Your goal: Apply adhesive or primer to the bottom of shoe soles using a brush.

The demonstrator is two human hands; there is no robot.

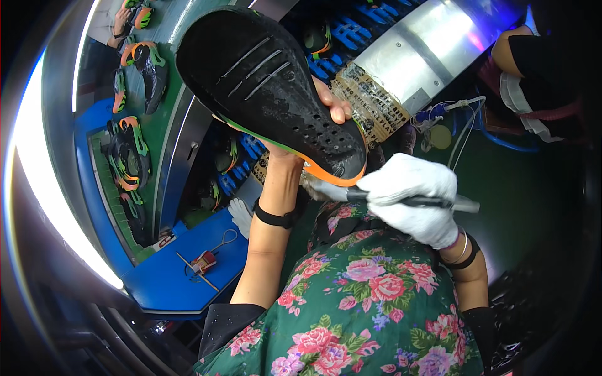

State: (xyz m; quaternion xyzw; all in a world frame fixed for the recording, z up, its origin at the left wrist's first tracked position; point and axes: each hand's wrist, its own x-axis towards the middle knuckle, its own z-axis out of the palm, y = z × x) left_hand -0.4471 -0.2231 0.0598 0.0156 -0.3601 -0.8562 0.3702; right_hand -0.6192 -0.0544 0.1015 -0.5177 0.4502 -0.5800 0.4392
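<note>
My left hand (333, 105) is bare and grips a large black shoe sole (263, 78) from beneath, its fingers curling over the far edge. The sole is tilted with its flat face up, showing several slanted grooves and a cluster of small holes. Orange and green trim runs along its rim. My right hand (414, 197), in a white glove, is closed round the dark handle of a brush (426, 202). The brush's pale head lies beside the orange end of the sole, partly hidden by it; whether they touch I cannot tell.
Several black, orange and green shoe parts (150, 72) lie on a green conveyor at the left. A blue shelf (182, 285) holds a small red tool (204, 262). Beyond the sole are a silver metal housing (426, 44) and blue racks (354, 31). Another person's hand (120, 22) shows at upper left.
</note>
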